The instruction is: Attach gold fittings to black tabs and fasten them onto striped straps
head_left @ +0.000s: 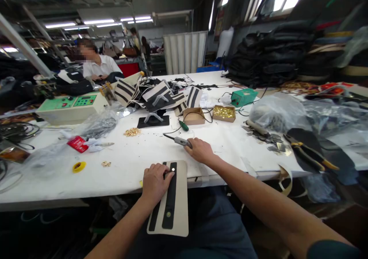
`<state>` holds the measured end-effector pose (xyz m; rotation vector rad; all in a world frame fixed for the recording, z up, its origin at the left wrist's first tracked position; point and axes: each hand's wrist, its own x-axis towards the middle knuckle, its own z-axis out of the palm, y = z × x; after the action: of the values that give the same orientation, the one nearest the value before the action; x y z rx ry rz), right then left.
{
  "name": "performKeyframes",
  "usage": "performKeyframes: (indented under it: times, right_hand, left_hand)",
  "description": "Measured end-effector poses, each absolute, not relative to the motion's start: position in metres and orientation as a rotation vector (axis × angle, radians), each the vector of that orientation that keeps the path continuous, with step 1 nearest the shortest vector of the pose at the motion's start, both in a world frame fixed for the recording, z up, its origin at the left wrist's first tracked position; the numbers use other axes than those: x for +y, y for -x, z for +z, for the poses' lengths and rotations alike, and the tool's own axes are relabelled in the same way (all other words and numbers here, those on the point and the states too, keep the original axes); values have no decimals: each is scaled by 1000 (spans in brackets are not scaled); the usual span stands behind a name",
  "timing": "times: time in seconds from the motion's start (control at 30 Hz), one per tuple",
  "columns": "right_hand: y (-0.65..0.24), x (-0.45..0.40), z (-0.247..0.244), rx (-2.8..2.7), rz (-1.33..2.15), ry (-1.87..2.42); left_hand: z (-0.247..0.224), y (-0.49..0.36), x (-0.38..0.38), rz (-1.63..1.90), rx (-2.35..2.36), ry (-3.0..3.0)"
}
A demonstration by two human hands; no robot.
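Observation:
A beige panel with black strips (181, 197) lies over the table's front edge and reaches above my lap. My left hand (155, 180) holds its upper left part, fingers curled and thumb on the wider black strip. Beside the thumb is a bright round metal piece (173, 169); a second round metal piece (168, 214) sits near the strip's lower end. Just beyond the panel, my right hand (201, 150) is closed around a grey corded hand tool (183, 141), which points left. A green-handled tool (183, 126) lies behind it.
Two small boxes stand ahead, one with gold pieces (224, 112). Striped panels (161, 96) are piled behind. At left are a control machine (73, 106), yellow tape roll (79, 167) and red-labelled container (77, 144). Pliers (312, 155) lie right. A person (100, 65) sits across.

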<state>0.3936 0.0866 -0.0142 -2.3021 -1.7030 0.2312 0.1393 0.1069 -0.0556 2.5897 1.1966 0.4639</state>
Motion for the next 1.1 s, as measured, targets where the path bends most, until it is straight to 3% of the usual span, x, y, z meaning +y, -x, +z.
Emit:
performKeyframes:
  times: [0.17, 0.37, 0.5, 0.57, 0.73, 0.9, 1.1]
  right_hand:
    - [-385, 60, -26, -1708, 130, 2234]
    - [-341, 47, -35, -1591, 685, 1942]
    - [-334, 47, -10, -1529, 874, 1812]
    - [-329, 38, 16, -1513, 811, 1636]
    - [-302, -6, 72, -1707, 270, 1129]
    - [-291, -29, 68, -1965, 6, 1000]
    - [-294, -26, 45, -1824, 293, 1144]
  left_hand:
    - [-53, -140, 101, 463, 1224, -2588]
    - [-44, -139, 94, 508, 1227, -2539]
    - [-28, -120, 69, 620, 1251, -2380]
    - [-16, -108, 49, 643, 1181, -1967]
    - [24, -92, 11, 599, 678, -873]
    - [56, -86, 18, 860, 725, -523]
    - [51, -93, 20, 770, 881, -570]
